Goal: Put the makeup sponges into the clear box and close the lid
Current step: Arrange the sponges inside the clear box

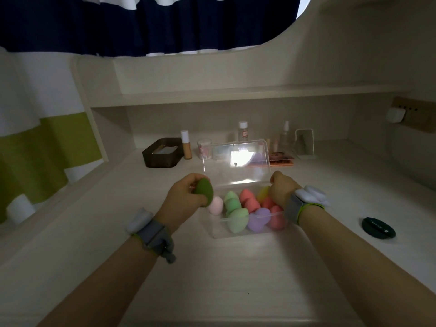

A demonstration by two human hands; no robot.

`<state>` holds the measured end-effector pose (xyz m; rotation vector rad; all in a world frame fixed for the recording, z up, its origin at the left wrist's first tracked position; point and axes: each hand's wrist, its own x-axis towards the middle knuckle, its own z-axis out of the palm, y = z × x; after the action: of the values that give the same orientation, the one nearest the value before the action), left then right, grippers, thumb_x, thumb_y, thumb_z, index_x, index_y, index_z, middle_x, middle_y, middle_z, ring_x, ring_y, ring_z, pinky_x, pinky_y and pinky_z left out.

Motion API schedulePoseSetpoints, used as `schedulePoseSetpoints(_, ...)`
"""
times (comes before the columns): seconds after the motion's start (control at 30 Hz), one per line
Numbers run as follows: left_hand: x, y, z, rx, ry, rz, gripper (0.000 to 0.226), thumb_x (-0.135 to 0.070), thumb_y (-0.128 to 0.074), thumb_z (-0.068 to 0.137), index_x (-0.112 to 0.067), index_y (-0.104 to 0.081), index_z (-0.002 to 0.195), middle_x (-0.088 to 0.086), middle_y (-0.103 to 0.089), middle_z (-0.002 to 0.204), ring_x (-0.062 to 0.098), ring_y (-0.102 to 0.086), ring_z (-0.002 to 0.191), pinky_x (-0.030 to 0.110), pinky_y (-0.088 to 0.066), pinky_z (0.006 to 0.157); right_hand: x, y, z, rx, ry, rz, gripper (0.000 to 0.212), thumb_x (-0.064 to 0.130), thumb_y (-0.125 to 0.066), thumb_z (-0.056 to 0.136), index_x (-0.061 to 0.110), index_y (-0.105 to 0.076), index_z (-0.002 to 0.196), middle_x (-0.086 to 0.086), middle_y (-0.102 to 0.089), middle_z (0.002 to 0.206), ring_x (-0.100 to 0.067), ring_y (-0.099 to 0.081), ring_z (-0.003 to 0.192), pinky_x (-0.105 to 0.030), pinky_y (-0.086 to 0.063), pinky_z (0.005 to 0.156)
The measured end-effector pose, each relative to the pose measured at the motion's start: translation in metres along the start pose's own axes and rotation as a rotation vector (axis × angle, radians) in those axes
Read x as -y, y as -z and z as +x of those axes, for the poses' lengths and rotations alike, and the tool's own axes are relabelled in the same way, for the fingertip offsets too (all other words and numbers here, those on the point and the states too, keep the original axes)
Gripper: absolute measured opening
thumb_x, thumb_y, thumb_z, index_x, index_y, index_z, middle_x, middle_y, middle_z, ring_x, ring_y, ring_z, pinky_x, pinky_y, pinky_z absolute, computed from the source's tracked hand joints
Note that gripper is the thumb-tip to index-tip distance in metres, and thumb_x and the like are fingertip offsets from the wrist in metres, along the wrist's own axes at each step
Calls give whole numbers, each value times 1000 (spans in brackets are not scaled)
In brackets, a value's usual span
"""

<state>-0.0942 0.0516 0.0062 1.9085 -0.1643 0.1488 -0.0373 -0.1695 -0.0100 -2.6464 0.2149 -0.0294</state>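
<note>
A clear box [236, 231] stands on the desk in front of me, and its lid [236, 161] is raised upright at the back. Inside lie several makeup sponges: light green [237, 219], pink [215, 205], coral [250, 201], purple [258, 218] and yellow [263, 193]. My left hand [186, 197] holds a dark green sponge [204, 193] at the box's left edge, just above the pink sponge. My right hand [280, 188] rests at the right rear corner of the box with its fingers curled; I cannot tell what it grips.
At the back of the desk stand a dark tray [162, 153], a foundation bottle [186, 145], a cotton swab jar [205, 148], clear bottles [243, 131], a small mirror [304, 143] and a palette [280, 159]. A dark round compact [378, 227] lies at the right.
</note>
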Motion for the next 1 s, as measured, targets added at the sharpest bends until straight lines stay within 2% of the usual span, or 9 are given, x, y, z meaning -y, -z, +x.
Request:
schedulePoseSetpoints(0.13, 2, -5, 1, 76, -63, 178, 39, 7, -72, 68, -26, -54, 80, -8, -60, 78, 8, -58, 71, 4, -49, 59, 1, -1, 1, -37, 5, -1, 33, 6, -41, 91, 2, -45, 124, -21, -55, 129, -35, -55, 116, -35, -45, 92)
schedulePoseSetpoints(0.17, 3, -7, 1, 88, -78, 227, 39, 6, -73, 67, -25, -54, 82, -6, -61, 79, 11, -59, 72, 4, -50, 61, 1, -2, 1, -43, 5, 0, 33, 6, -41, 92, 1, -45, 124, -21, -55, 129, -35, -55, 116, -35, -45, 92)
schedulePoseSetpoints(0.27, 2, -11, 1, 136, -124, 402, 45, 3, -72, 69, -16, -58, 106, 6, -61, 100, 19, -58, 83, 28, -54, 79, 1, -3, 2, -63, 7, -8, 33, 6, -40, 93, 1, -45, 124, -21, -56, 129, -35, -55, 117, -35, -44, 93)
schedulePoseSetpoints(0.4, -1, -14, 1, 201, -239, 630, 42, -7, -69, 75, -11, -58, 116, 10, -63, 112, 14, -53, 90, 19, -40, 81, 0, -4, 3, -76, 11, -10, 32, 5, -40, 93, 1, -46, 124, -22, -56, 128, -35, -56, 116, -35, -45, 92)
schedulePoseSetpoints(0.53, -6, -12, 7, 294, -238, 809, 44, -10, -66, 78, -10, -56, 121, 11, -63, 120, 24, -57, 107, 19, -40, 87, 0, -4, 3, -75, 17, -9, 33, 5, -40, 93, 1, -45, 125, -22, -56, 129, -36, -55, 117, -36, -44, 93)
schedulePoseSetpoints(0.63, -8, -14, 10, 345, -251, 902, 43, -10, -64, 80, -11, -57, 123, 8, -63, 124, 23, -57, 109, 16, -36, 85, -1, -3, 3, -54, 21, -5, 34, 5, -40, 92, 0, -44, 125, -22, -55, 129, -36, -55, 117, -36, -44, 93)
schedulePoseSetpoints(0.73, -9, -18, 12, 351, -246, 947, 34, -14, -62, 82, -8, -61, 116, 11, -65, 118, 25, -59, 105, 21, -43, 86, -1, -1, 1, -30, 18, -6, 35, 5, -42, 91, 0, -43, 126, -21, -56, 128, -36, -56, 115, -37, -46, 92)
schedulePoseSetpoints(0.87, -8, -22, 16, 325, -205, 986, 29, -20, -61, 83, -4, -63, 106, 15, -65, 111, 27, -60, 101, 20, -37, 76, -1, 0, 0, -8, 25, 0, 36, 6, -43, 90, 0, -42, 126, -21, -57, 127, -36, -57, 114, -37, -47, 90)
schedulePoseSetpoints(1.0, -9, -31, 21, 325, -162, 1062, 27, -18, -57, 85, -2, -63, 105, 16, -64, 114, 31, -58, 106, 23, -39, 79, -1, 0, 0, -18, 39, 9, 34, 5, -41, 89, 1, -44, 123, -21, -58, 124, -36, -59, 110, -37, -48, 88)
